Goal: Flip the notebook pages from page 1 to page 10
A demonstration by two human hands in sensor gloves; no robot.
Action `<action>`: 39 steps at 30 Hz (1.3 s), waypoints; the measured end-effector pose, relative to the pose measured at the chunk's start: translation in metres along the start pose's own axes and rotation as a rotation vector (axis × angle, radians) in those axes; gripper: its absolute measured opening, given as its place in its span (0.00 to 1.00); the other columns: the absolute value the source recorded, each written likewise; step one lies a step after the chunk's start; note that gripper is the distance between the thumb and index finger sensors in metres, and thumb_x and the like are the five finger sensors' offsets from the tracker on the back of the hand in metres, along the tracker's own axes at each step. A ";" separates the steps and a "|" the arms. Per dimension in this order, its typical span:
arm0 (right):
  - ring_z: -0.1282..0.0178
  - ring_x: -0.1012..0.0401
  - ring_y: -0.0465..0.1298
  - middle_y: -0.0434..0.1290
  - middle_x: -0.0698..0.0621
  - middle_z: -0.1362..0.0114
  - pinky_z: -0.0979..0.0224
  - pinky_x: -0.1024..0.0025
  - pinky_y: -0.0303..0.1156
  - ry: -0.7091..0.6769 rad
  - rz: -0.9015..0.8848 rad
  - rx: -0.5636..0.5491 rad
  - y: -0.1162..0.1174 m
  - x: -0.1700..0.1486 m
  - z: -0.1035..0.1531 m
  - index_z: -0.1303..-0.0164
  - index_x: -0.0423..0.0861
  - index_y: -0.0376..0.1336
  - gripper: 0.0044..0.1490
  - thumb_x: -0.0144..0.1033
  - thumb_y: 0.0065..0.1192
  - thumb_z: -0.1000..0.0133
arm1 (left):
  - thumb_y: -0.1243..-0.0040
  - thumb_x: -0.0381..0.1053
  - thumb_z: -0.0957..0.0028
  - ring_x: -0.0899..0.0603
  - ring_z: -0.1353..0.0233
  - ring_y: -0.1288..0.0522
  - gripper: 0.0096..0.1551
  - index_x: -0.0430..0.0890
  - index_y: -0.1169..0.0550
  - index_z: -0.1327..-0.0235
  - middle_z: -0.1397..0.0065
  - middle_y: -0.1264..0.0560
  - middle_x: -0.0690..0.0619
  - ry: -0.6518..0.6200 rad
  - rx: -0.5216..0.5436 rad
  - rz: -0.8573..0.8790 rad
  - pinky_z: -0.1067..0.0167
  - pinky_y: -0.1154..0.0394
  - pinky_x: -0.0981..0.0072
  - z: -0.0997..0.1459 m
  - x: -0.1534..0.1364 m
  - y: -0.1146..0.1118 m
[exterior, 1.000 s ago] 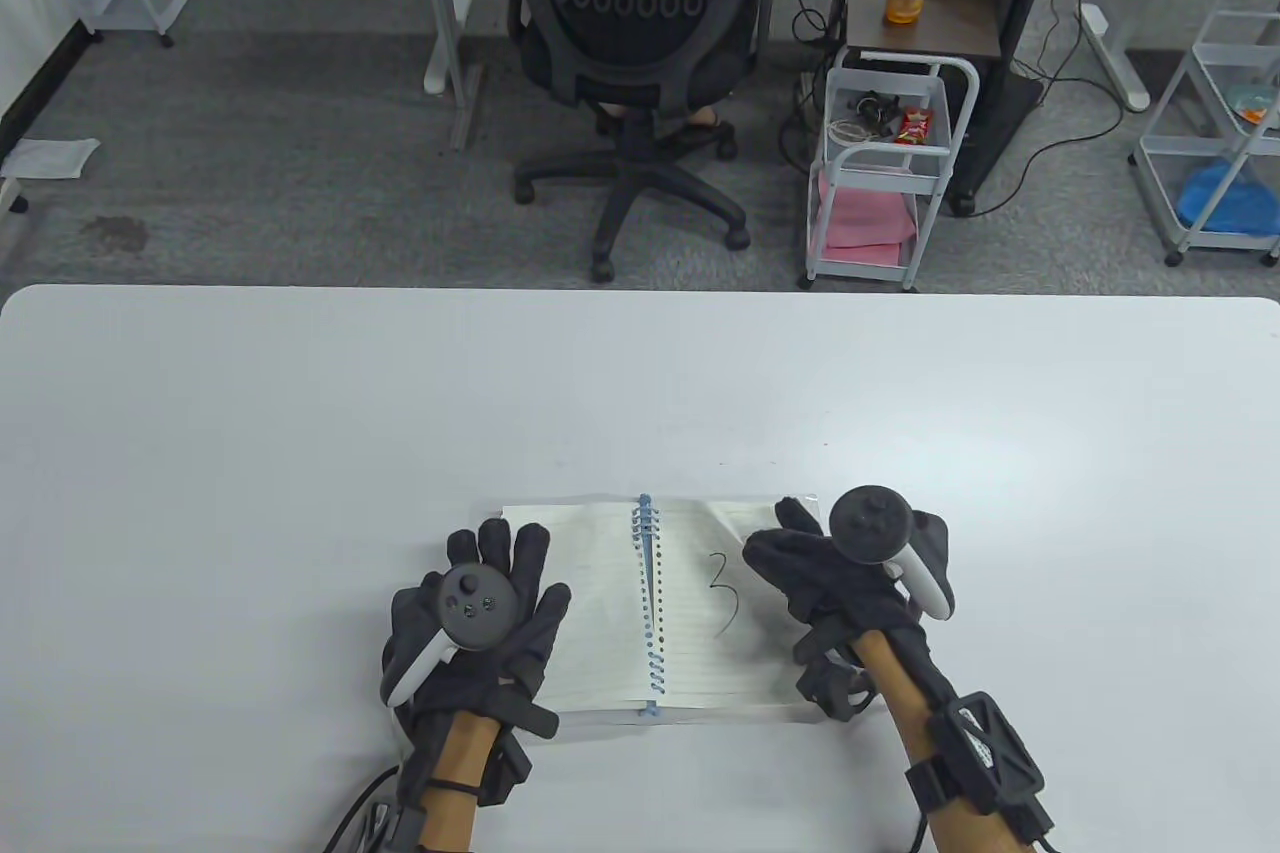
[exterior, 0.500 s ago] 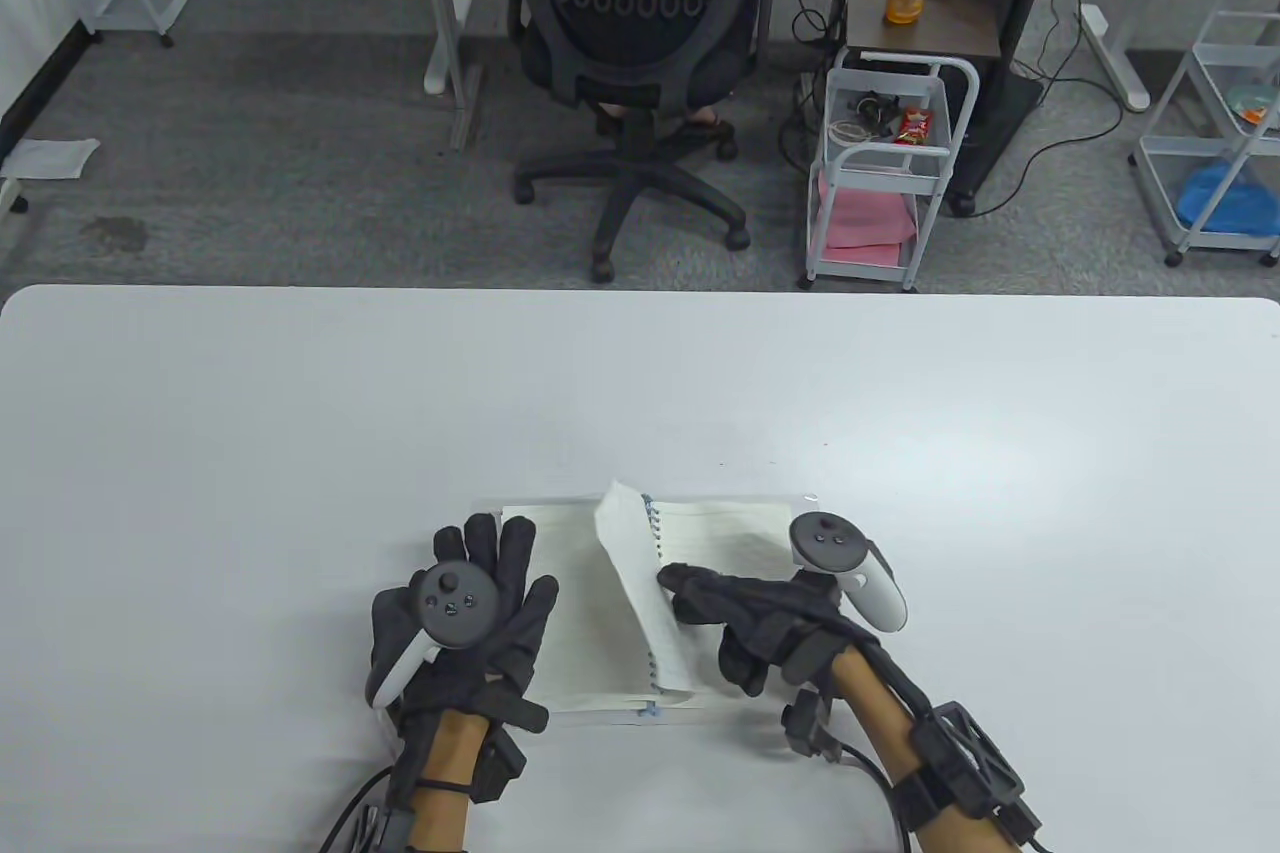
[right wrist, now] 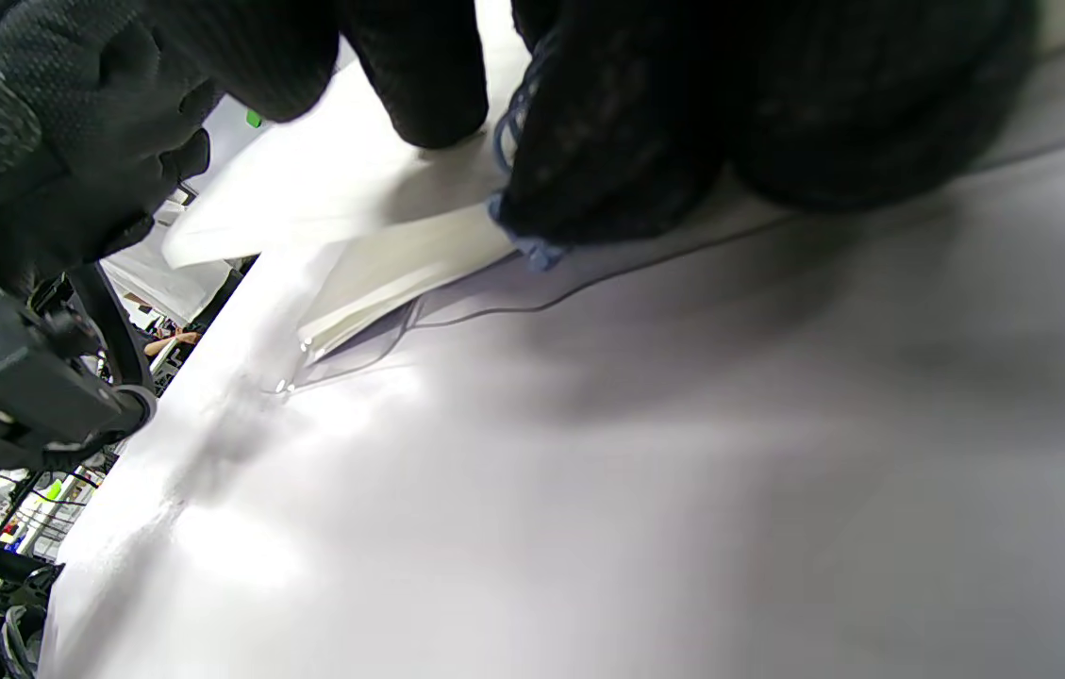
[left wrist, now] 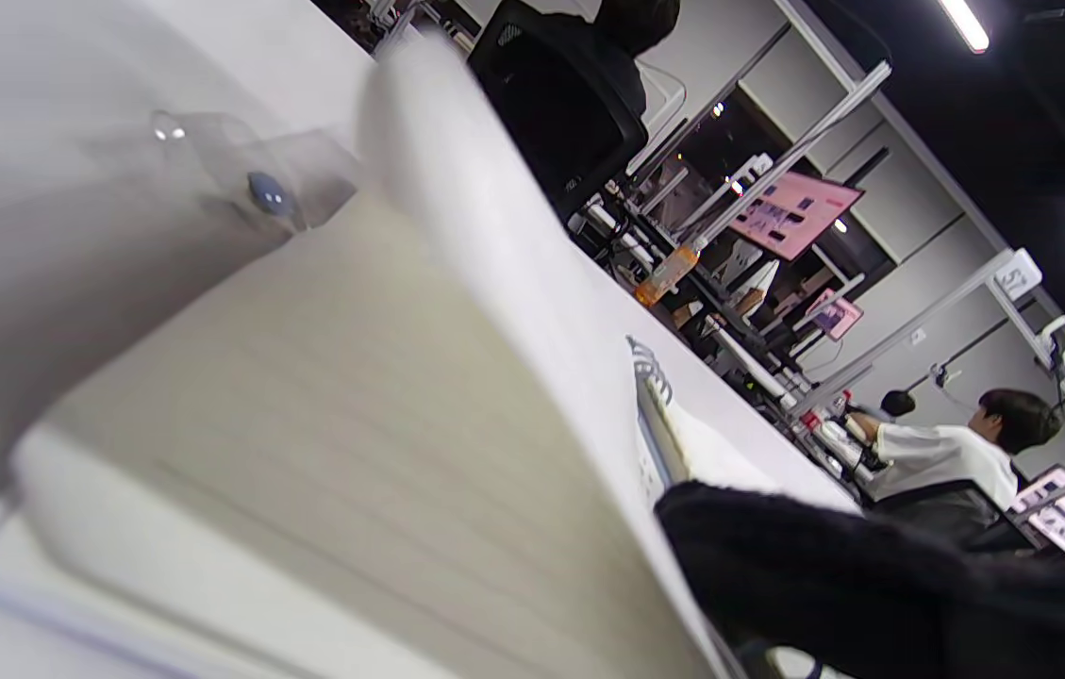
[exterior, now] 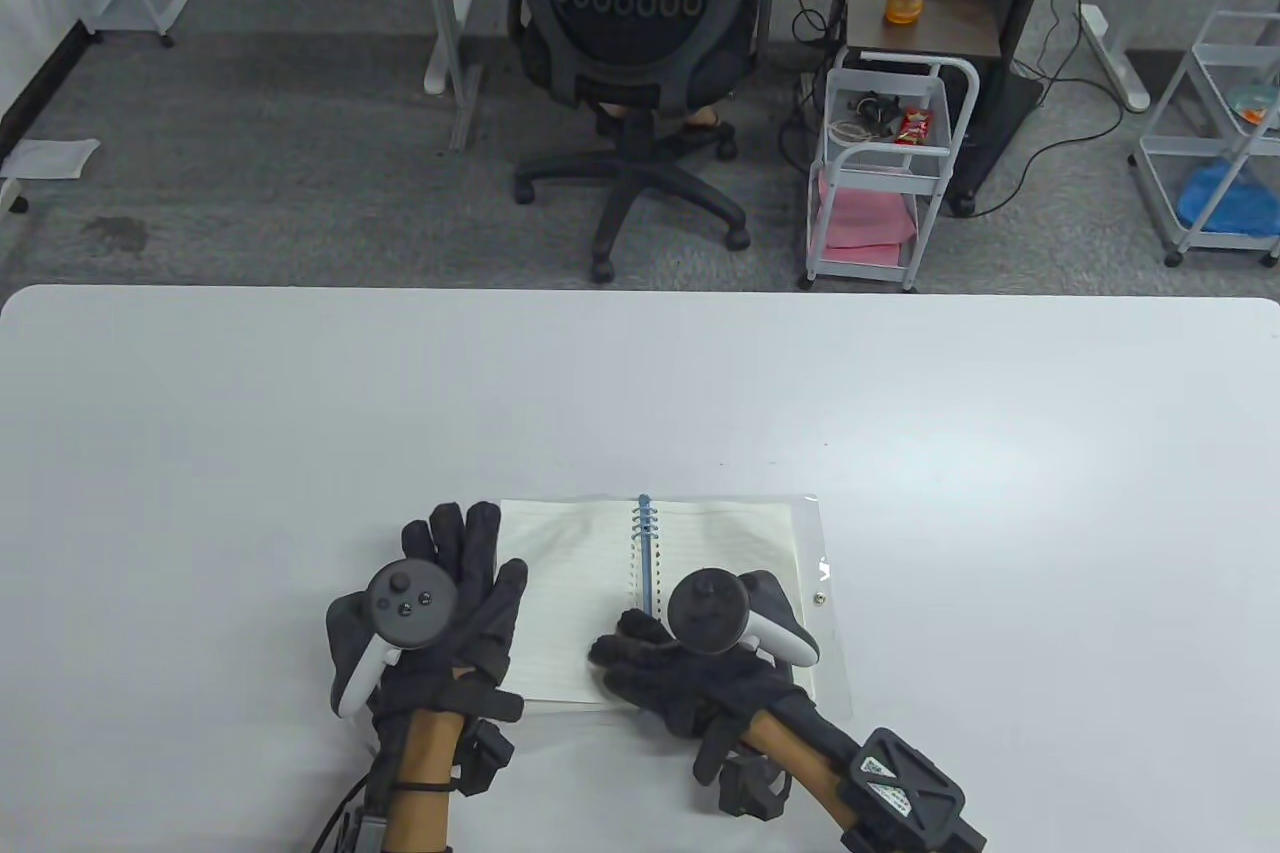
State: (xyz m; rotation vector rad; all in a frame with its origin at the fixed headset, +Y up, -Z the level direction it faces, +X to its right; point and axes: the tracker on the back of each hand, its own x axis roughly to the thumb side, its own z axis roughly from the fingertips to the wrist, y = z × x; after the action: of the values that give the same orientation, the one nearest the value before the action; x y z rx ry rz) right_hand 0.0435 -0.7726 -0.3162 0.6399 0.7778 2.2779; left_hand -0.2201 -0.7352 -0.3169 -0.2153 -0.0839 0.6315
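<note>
My left hand lies flat w/ spread fingers on notebook edge, right hand, gripping nothing, should smooth page by spiral w/o creasing

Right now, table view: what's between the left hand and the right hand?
The notebook's left-hand page, lined and bare of writing, fills the stretch between the left hand and the right hand; the blue spiral binding runs just past it. The table view shows this.
</note>
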 end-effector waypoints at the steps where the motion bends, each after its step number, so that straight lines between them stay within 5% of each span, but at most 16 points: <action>1: 0.64 0.57 0.77 0.45 0.38 0.14 0.59 0.58 0.77 -0.013 -0.030 -0.007 -0.003 -0.002 0.001 0.18 0.50 0.55 0.34 0.54 0.44 0.33 | 0.68 0.71 0.35 0.41 0.17 0.80 0.41 0.63 0.63 0.13 0.14 0.72 0.51 -0.003 -0.009 -0.011 0.32 0.77 0.41 -0.001 0.002 -0.003; 7: 0.64 0.57 0.77 0.51 0.36 0.15 0.60 0.57 0.77 -0.034 -0.116 -0.147 -0.032 -0.014 0.010 0.20 0.49 0.58 0.34 0.53 0.44 0.33 | 0.68 0.71 0.35 0.41 0.17 0.80 0.41 0.63 0.62 0.13 0.14 0.72 0.51 -0.006 -0.040 -0.050 0.31 0.77 0.41 -0.004 0.006 -0.010; 13: 0.65 0.57 0.77 0.54 0.39 0.15 0.61 0.57 0.77 0.238 0.145 -0.264 -0.061 -0.055 0.012 0.22 0.49 0.61 0.33 0.53 0.46 0.33 | 0.68 0.71 0.34 0.41 0.17 0.80 0.41 0.63 0.62 0.13 0.14 0.72 0.50 -0.001 -0.057 -0.064 0.32 0.77 0.41 -0.006 0.007 -0.014; 15: 0.68 0.61 0.76 0.53 0.48 0.14 0.65 0.62 0.76 0.265 0.126 -0.282 -0.069 -0.069 0.012 0.21 0.54 0.59 0.31 0.54 0.46 0.34 | 0.68 0.71 0.35 0.41 0.17 0.79 0.41 0.63 0.62 0.13 0.14 0.72 0.51 0.001 -0.061 -0.070 0.31 0.77 0.41 -0.006 0.007 -0.015; 19: 0.69 0.63 0.74 0.50 0.49 0.14 0.64 0.63 0.76 0.389 0.105 -0.366 -0.085 -0.092 0.012 0.21 0.57 0.56 0.30 0.52 0.49 0.34 | 0.68 0.71 0.34 0.41 0.17 0.80 0.41 0.63 0.62 0.13 0.14 0.72 0.51 0.007 -0.078 -0.104 0.32 0.77 0.41 -0.008 0.009 -0.021; 29: 0.69 0.71 0.70 0.42 0.45 0.14 0.67 0.75 0.74 0.532 0.160 -0.396 -0.091 -0.105 0.012 0.18 0.54 0.41 0.44 0.59 0.54 0.37 | 0.68 0.71 0.35 0.41 0.17 0.80 0.41 0.63 0.62 0.13 0.14 0.72 0.52 0.027 -0.142 -0.218 0.32 0.77 0.41 -0.018 0.009 -0.040; 39: 0.70 0.67 0.74 0.44 0.42 0.15 0.68 0.70 0.76 0.457 0.158 -0.463 -0.092 -0.099 0.017 0.21 0.56 0.55 0.35 0.52 0.61 0.38 | 0.68 0.71 0.35 0.41 0.17 0.80 0.41 0.63 0.62 0.13 0.14 0.72 0.51 0.021 -0.147 -0.213 0.31 0.77 0.41 -0.019 0.010 -0.040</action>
State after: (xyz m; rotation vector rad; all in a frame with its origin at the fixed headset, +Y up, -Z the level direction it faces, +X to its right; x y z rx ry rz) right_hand 0.1585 -0.7783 -0.3881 -0.0386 0.3733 2.6635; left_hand -0.1864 -0.7641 -0.3258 -0.3501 -0.1319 0.4110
